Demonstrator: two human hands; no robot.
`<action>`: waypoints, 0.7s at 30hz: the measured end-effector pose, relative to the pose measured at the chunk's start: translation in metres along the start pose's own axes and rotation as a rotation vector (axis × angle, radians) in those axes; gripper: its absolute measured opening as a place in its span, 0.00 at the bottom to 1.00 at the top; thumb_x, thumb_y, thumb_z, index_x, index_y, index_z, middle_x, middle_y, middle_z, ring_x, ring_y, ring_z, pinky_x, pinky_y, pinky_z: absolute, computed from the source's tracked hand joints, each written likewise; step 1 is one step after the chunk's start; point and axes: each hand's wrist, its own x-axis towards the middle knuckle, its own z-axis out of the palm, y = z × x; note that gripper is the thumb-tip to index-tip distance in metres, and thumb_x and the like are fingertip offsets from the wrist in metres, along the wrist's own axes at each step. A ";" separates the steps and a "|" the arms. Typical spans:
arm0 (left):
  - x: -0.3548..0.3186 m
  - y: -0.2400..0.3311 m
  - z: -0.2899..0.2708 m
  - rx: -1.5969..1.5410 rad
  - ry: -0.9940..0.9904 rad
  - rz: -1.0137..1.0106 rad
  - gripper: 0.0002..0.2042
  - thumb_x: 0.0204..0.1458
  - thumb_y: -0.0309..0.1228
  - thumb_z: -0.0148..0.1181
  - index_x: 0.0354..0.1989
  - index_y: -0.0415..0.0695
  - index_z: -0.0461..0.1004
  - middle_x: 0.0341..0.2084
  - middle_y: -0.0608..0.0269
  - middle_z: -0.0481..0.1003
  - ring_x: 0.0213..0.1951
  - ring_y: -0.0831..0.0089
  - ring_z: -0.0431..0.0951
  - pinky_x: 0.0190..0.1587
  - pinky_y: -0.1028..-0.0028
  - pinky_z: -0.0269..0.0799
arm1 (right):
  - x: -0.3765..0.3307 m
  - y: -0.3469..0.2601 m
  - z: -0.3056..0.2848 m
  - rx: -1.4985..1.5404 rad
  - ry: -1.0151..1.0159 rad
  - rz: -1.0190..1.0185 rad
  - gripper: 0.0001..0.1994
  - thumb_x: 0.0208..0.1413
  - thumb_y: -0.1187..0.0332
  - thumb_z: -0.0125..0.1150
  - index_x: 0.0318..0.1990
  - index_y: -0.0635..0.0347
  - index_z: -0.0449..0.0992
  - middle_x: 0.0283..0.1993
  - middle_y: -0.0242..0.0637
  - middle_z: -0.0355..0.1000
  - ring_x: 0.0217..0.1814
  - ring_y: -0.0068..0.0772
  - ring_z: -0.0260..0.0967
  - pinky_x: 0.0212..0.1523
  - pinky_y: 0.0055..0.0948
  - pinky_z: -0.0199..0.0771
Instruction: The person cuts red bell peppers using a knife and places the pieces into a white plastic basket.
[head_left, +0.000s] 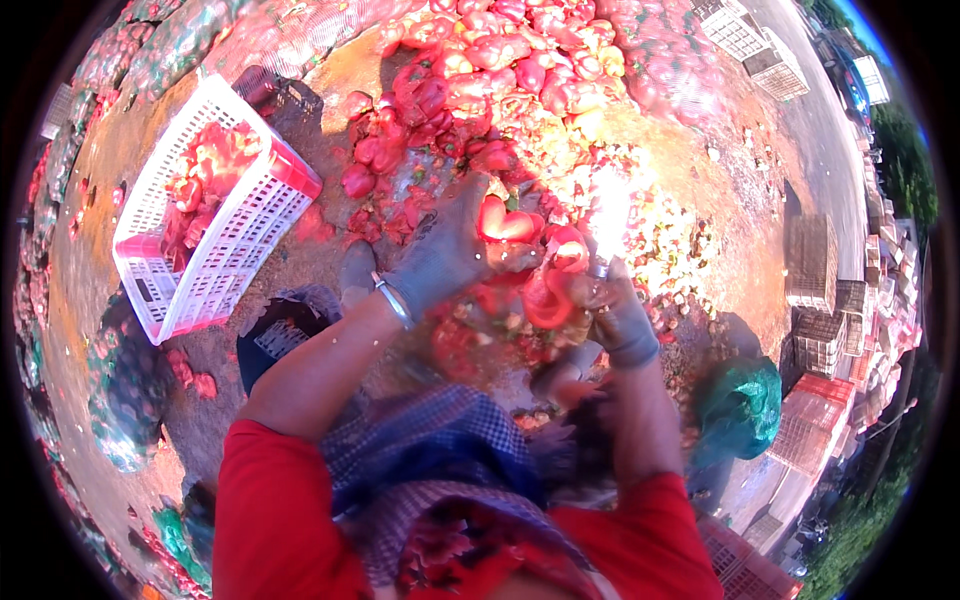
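red peppers handled over a heap on the ground

a large pile of red peppers (520,70) is spread ahead, with a white crate (235,235) partly filled at the left. 1 cut red pepper (505,225) is gripped by the gloved left hand (440,255); a pepper ring (548,300) is pinched by the gloved right hand (615,315).

Bare ground (330,250) lies between pepper pile (500,70) and white crate (215,205).
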 end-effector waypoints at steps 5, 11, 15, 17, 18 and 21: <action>-0.007 0.000 -0.007 -0.089 -0.110 -0.106 0.54 0.40 0.56 0.71 0.66 0.30 0.49 0.61 0.35 0.58 0.63 0.45 0.61 0.64 0.56 0.58 | 0.013 0.012 0.004 -0.161 0.031 -0.079 0.29 0.49 0.76 0.69 0.59 0.65 0.64 0.43 0.34 0.75 0.36 0.23 0.72 0.33 0.22 0.73; -0.013 -0.018 0.010 -0.056 -0.183 -0.059 0.52 0.41 0.55 0.71 0.67 0.36 0.49 0.58 0.40 0.62 0.62 0.49 0.62 0.63 0.57 0.60 | 0.021 0.027 0.003 -0.390 0.077 -0.170 0.27 0.51 0.71 0.70 0.58 0.66 0.66 0.44 0.35 0.75 0.45 0.24 0.72 0.49 0.27 0.74; -0.017 -0.009 0.014 0.161 -0.260 -0.118 0.52 0.42 0.54 0.71 0.67 0.38 0.46 0.57 0.42 0.64 0.60 0.49 0.64 0.60 0.58 0.64 | 0.025 0.038 0.008 -0.824 0.159 -0.374 0.22 0.52 0.67 0.70 0.51 0.65 0.71 0.38 0.36 0.75 0.40 0.23 0.73 0.41 0.30 0.73; -0.019 -0.015 0.021 0.046 -0.291 -0.232 0.52 0.42 0.53 0.71 0.68 0.38 0.45 0.56 0.42 0.64 0.59 0.49 0.66 0.59 0.58 0.65 | 0.026 0.045 0.006 -0.900 0.238 -0.438 0.17 0.52 0.66 0.69 0.46 0.64 0.73 0.31 0.36 0.74 0.34 0.24 0.74 0.35 0.31 0.73; -0.019 -0.017 0.023 -0.070 -0.303 -0.303 0.53 0.42 0.53 0.71 0.68 0.38 0.45 0.56 0.43 0.64 0.58 0.49 0.67 0.59 0.59 0.66 | 0.025 0.041 0.010 -0.943 0.275 -0.470 0.16 0.53 0.66 0.68 0.45 0.64 0.74 0.29 0.36 0.74 0.33 0.24 0.74 0.34 0.31 0.72; -0.028 -0.014 0.031 -0.013 -0.159 -0.255 0.48 0.41 0.52 0.72 0.64 0.37 0.51 0.52 0.45 0.68 0.54 0.50 0.71 0.56 0.60 0.68 | 0.020 0.037 0.012 -0.970 0.321 -0.472 0.14 0.55 0.66 0.66 0.44 0.65 0.74 0.26 0.38 0.74 0.29 0.26 0.74 0.31 0.31 0.72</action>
